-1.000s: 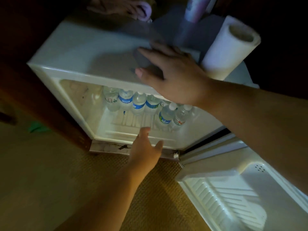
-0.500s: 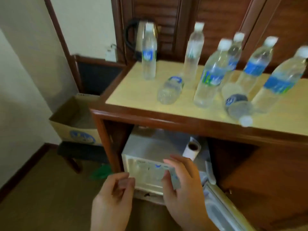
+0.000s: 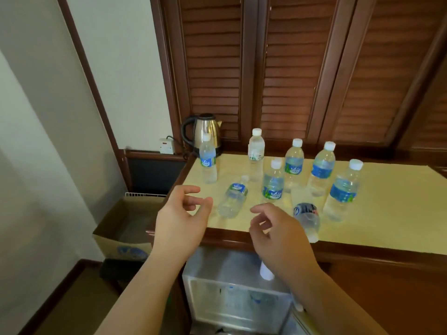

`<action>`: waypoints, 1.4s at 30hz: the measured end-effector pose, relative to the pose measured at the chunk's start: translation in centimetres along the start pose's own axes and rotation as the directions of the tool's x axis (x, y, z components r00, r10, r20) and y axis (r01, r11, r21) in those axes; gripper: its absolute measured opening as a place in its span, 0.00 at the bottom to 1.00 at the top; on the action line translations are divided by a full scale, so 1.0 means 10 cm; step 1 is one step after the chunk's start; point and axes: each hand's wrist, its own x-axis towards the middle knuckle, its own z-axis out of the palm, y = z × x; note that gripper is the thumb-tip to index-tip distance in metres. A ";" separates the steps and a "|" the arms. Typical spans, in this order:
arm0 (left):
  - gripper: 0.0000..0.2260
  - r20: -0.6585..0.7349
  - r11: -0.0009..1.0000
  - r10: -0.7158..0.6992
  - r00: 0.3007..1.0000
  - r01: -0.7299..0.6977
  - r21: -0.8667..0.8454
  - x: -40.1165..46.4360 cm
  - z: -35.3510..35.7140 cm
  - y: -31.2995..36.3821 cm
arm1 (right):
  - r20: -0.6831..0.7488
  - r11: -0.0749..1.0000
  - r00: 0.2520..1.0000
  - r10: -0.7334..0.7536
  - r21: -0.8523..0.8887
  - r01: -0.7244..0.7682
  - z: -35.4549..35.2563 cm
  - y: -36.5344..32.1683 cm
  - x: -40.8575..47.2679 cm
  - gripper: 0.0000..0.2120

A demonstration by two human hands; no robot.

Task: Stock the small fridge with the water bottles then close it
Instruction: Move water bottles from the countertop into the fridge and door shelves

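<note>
Water bottles crowd the countertop (image 3: 387,213) above the small fridge (image 3: 232,296): six upright, two on their sides. My left hand (image 3: 180,221) hovers just short of one lying bottle (image 3: 232,200), my right hand (image 3: 278,235) beside the other (image 3: 306,218); both hold nothing, fingers loosely curled. A kettle (image 3: 205,131) stands behind.

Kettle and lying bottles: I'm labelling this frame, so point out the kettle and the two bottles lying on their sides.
kettle (image 3: 205,131), head view, on its steel body.
left lying bottle (image 3: 232,199), head view, on its clear middle.
right lying bottle (image 3: 306,220), head view, on its clear body below the label.
</note>
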 end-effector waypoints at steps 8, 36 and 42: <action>0.30 0.102 0.994 0.023 0.994 -0.033 0.100 1.76 0.39 -0.09 | 0.099 0.915 0.929 0.356 -0.241 -0.324 0.83 -0.24 1.43 0.15; 0.17 0.025 0.964 0.205 0.978 -0.206 0.167 0.93 -0.44 -0.62 | -0.038 0.921 0.921 0.388 -0.005 -0.388 1.11 -0.10 0.44 0.13; 0.17 -0.002 0.969 0.211 0.977 -0.209 0.135 -0.43 -0.84 -0.98 | -0.182 0.962 0.945 0.270 0.025 -0.270 1.14 0.02 -1.16 0.11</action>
